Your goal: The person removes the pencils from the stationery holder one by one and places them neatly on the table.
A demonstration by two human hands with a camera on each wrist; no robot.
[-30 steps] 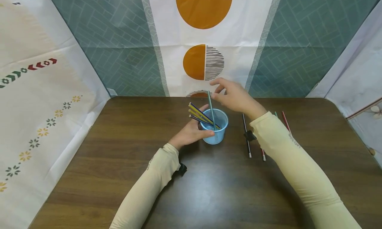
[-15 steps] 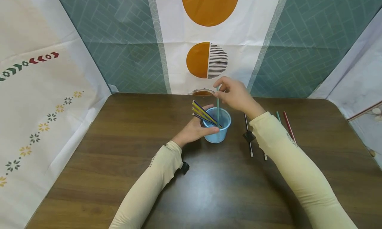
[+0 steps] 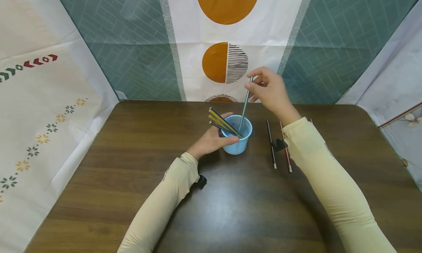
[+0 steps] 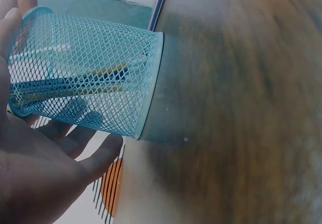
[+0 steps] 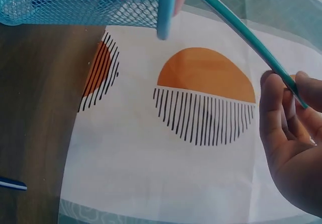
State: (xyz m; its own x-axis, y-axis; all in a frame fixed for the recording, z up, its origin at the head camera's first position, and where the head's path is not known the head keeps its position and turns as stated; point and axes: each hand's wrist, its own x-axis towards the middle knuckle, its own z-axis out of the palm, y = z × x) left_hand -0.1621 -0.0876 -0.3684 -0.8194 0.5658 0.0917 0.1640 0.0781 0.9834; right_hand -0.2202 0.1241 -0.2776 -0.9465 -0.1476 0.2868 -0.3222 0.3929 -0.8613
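A light blue mesh pencil cup (image 3: 235, 147) stands on the table, gripped round its side by my left hand (image 3: 211, 138). Several blue-and-yellow pencils (image 3: 221, 122) lean leftward out of it. My right hand (image 3: 269, 89) is raised above the cup and pinches a green pencil (image 3: 245, 105) near its upper end, between thumb and fingertips. The pencil slants, its lower end inside the cup's rim. In the left wrist view the mesh cup (image 4: 85, 73) shows pencils through its wall, with my left fingers curved around it. The right wrist view shows the green pencil (image 5: 236, 25) in my right fingertips.
Right of the cup a black pencil (image 3: 271, 145) and a red pencil (image 3: 286, 150) lie on the brown wooden table (image 3: 148, 179). Another red pencil's tip (image 3: 311, 121) shows beyond my right sleeve. A patterned cloth (image 3: 188, 70) hangs behind the table.
My right hand, near the green pencil at first, has taken hold of its top and lifted it up and rightward, partly out of the cup. My left hand stays on the cup.
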